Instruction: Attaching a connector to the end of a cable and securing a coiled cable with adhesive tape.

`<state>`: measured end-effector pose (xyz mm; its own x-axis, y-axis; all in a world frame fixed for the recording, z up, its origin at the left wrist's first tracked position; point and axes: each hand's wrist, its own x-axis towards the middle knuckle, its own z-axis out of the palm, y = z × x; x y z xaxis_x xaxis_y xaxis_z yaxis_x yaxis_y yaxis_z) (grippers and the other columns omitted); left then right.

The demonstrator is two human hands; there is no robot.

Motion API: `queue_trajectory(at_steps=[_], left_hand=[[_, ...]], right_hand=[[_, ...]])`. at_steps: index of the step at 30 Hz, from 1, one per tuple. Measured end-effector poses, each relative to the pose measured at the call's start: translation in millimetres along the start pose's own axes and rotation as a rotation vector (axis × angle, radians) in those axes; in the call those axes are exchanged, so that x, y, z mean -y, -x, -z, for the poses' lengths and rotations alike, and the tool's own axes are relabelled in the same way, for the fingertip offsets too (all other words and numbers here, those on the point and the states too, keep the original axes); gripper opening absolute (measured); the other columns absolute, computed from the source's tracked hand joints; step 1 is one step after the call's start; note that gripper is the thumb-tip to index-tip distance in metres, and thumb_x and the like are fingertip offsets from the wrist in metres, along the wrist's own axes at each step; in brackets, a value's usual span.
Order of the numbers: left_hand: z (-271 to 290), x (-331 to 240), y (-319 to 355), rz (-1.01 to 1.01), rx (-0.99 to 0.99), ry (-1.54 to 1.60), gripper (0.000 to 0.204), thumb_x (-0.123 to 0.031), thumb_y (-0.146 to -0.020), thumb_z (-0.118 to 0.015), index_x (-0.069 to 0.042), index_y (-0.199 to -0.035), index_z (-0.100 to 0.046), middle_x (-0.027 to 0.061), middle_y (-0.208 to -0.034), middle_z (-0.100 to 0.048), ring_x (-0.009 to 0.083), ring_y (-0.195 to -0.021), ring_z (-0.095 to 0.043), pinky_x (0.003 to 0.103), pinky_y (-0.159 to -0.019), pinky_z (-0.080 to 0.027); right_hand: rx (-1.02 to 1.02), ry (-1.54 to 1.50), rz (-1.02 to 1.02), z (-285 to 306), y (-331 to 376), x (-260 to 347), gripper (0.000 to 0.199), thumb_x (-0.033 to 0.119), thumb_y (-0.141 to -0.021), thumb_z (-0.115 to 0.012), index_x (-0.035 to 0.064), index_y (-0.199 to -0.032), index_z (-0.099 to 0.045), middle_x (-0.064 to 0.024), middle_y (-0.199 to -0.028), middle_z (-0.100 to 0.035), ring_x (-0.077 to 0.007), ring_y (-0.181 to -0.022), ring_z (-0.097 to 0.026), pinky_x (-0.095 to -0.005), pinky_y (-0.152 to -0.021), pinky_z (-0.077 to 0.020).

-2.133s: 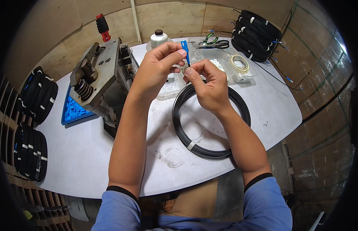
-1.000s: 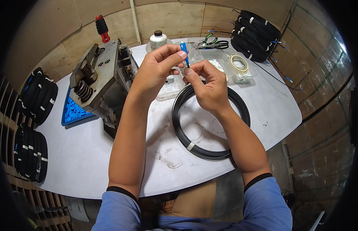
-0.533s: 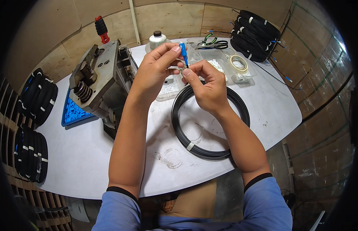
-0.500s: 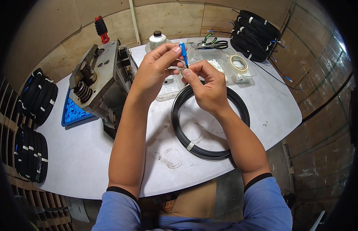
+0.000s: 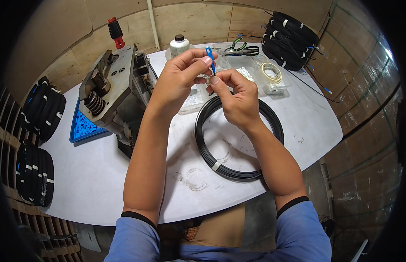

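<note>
Your left hand (image 5: 206, 61) is clamping a slim blue connector (image 5: 209, 51) between thumb and forefinger, the other fingers curling in below. The connector is standing nearly upright, its top leaning a little left, and it is sitting in front of you, over the far half of the desk (image 5: 307, 124). Your right hand (image 5: 234, 94) is pinching the short black cable (image 5: 215, 74) just under the connector's narrow tail, thumb against forefinger, so your two hands are working close together. Below your right hand a black cable coil (image 5: 199, 129) is lying on the desk, a white tie (image 5: 216, 166) binding its near side; whether the pinched cable is running from that coil, you cannot tell, as your fingers are hiding the join. To the left a metal press (image 5: 120, 70) is standing beside a blue tray (image 5: 90, 137) of small blue pieces. By the look of it, you are seating or checking the connector on the cable end, and the next move is probably calling for a steady right pinch while your left fingers are turning or pressing the blue body, without bending the cable at its tail
</note>
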<state>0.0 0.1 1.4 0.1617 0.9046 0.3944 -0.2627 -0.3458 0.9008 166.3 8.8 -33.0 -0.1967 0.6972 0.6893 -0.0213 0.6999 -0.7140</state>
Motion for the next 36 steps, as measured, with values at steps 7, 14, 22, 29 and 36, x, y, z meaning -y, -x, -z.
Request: queue_trajectory(at_steps=[7, 14, 22, 29, 36], left_hand=[[2.5, 1.3, 0.6, -0.002, 0.003, -0.039, 0.024, -0.024, -0.096, -0.067, -0.005, -0.111, -0.070, -0.0015, -0.094, -0.068, 0.0070, -0.087, -0.060, 0.025, -0.077, -0.047], [1.0, 0.2, -0.6, -0.026, -0.048, 0.025, 0.023, -0.022, -0.099, -0.063, -0.003, -0.112, -0.067, 0.0020, -0.095, -0.067, 0.0108, -0.091, -0.064, 0.029, -0.082, -0.052], [0.0, -3.5, -0.3, -0.034, -0.087, 0.026, 0.018, -0.023, -0.098, -0.066, -0.007, -0.106, -0.068, -0.0004, -0.091, -0.066, 0.0087, -0.088, -0.062, 0.027, -0.079, -0.050], [-5.1, -1.8, 0.8, -0.074, -0.094, -0.096, 0.026, -0.026, -0.092, -0.074, -0.002, -0.101, -0.070, 0.0002, -0.086, -0.067, 0.0061, -0.078, -0.056, 0.023, -0.072, -0.046], [-3.3, -1.4, 0.8, -0.063, -0.084, -0.114, 0.025, -0.024, -0.091, -0.075, -0.001, -0.100, -0.070, 0.0001, -0.084, -0.066, 0.0061, -0.077, -0.056, 0.023, -0.071, -0.045]], right_hand=[[-0.007, -0.021, -0.013, -1.5, -0.1, 1.4, 0.014, 0.013, -0.095, -0.066, -0.0004, -0.092, -0.068, -0.0066, -0.077, -0.072, -0.0104, -0.073, -0.068, -0.0265, -0.069, -0.0531], [0.002, -0.012, -0.010, -0.4, -0.4, -0.4, 0.014, 0.013, -0.095, -0.066, -0.0004, -0.092, -0.068, -0.0070, -0.077, -0.072, -0.0107, -0.073, -0.068, -0.0266, -0.069, -0.0530], [-0.010, 0.018, 0.007, -0.9, -0.6, 1.1, 0.013, 0.012, -0.093, -0.069, -0.0001, -0.089, -0.067, -0.0066, -0.076, -0.072, -0.0104, -0.072, -0.068, -0.0268, -0.070, -0.0534], [-0.024, 0.069, 0.067, -1.3, 0.2, -0.6, 0.010, 0.008, -0.087, -0.074, 0.0004, -0.084, -0.067, -0.0069, -0.075, -0.072, -0.0113, -0.072, -0.069, -0.0273, -0.070, -0.0543], [-0.021, 0.041, 0.075, -1.9, 0.1, 0.7, 0.010, 0.007, -0.087, -0.074, 0.0000, -0.085, -0.068, -0.0070, -0.075, -0.072, -0.0112, -0.072, -0.069, -0.0273, -0.070, -0.0545]])
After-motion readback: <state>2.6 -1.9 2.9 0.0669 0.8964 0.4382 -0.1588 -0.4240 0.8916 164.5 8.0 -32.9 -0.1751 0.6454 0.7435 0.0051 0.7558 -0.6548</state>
